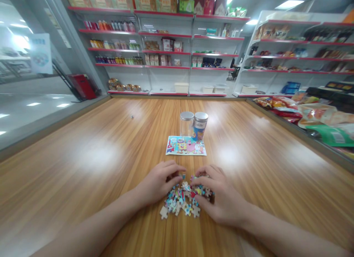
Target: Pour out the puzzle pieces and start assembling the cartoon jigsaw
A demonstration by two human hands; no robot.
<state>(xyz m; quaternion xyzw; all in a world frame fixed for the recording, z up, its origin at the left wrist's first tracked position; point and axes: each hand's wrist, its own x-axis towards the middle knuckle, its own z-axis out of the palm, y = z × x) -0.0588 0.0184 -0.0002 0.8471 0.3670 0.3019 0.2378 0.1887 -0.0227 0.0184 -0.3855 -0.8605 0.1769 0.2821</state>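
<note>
A heap of loose jigsaw puzzle pieces (178,205) lies on the wooden table between my hands, some printed side up, some showing bare backs. My left hand (159,181) is at the heap's left edge, with a small bluish puzzle piece (183,176) between thumb and fingertips. Over the right side of the heap, my right hand (221,198) curves with its fingers apart, thumb touching the pieces; its palm hides part of the heap. Just beyond lies a cartoon picture sheet (182,148).
Two lidded cans stand behind the sheet: a clear one (186,125) and a blue-labelled one (200,127). A tiny object (132,117) lies far left on the table (83,176). Packaged snacks (318,117) border the right edge; stocked shelves (166,52) stand beyond.
</note>
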